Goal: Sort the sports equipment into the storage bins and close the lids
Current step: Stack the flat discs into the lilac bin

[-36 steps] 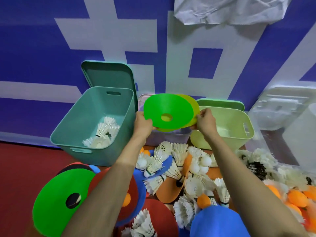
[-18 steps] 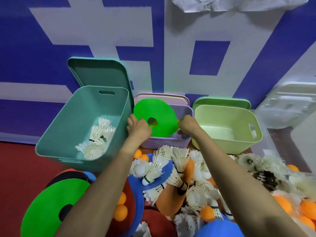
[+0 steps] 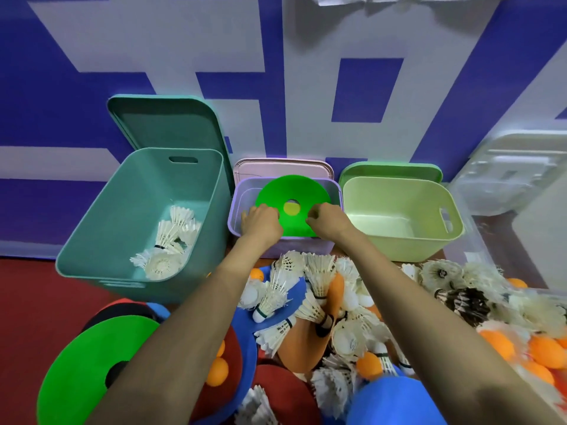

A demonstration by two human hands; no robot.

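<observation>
Over lilac bin [image 3: 300, 248], holed green disc [image 3: 291, 188], fingers of left hand [image 3: 262, 223], right hand [image 3: 328, 222] pinching its rim

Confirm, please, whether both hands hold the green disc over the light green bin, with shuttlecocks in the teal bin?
Not quite. The head view shows the left hand and right hand holding the green disc over the lilac middle bin, not the light green bin; shuttlecocks are in the teal bin.

Green disc [image 3: 294, 191], lilac bin [image 3: 336, 191], teal bin [image 3: 101, 228], blue-and-white wall [image 3: 214, 56]
</observation>
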